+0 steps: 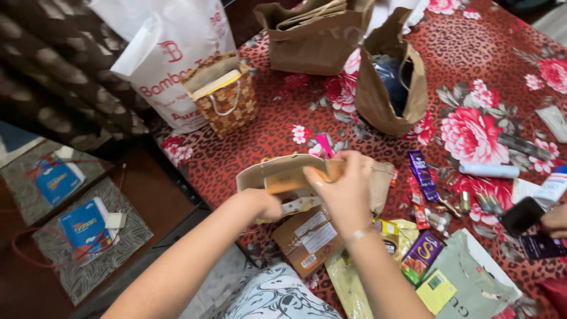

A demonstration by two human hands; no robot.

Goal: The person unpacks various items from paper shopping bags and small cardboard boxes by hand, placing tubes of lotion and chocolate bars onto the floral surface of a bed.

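Note:
A small brown paper bag (378, 177) lies on its side on a red flowered bedspread (466, 53), mouth toward me. My left hand (266, 204) grips the bag's lower rim and keeps the mouth wide. My right hand (345, 192) holds a flat orange-tan packet (286, 180) at the bag's mouth, partly inside it. A pink item (323, 145) pokes up just behind the bag. Below my hands lies a brown cardboard parcel with white labels (307, 239).
Purple chocolate bars (422, 174) (420, 255), tubes, small bottles and a folded grey-green garment (472, 283) lie at the right. Another person's hand (555, 221) rests by a dark phone (520, 215). Brown paper bags (387, 88) (313, 41), a patterned gift bag (227, 97) and a white carrier bag (171, 41) stand behind.

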